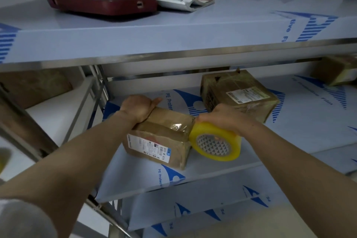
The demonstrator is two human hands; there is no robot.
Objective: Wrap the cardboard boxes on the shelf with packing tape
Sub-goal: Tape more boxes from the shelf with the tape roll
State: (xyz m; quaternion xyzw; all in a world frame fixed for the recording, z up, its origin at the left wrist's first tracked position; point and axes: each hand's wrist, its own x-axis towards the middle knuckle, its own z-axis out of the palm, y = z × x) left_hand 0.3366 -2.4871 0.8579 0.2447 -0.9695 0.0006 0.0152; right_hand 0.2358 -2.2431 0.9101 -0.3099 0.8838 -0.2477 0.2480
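The left hand (138, 109) reaches forward and grips the far end of the brown cardboard box (162, 139) on the middle shelf (280, 137). The right hand (227, 119) holds the round, shiny yellow tape roll (216, 142) against the box's 3 o'clock side. Another taped box (239, 95) sits at 1 o'clock.

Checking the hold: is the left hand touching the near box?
Touching. Head view: left hand grips the top left end of the near box, no gap.
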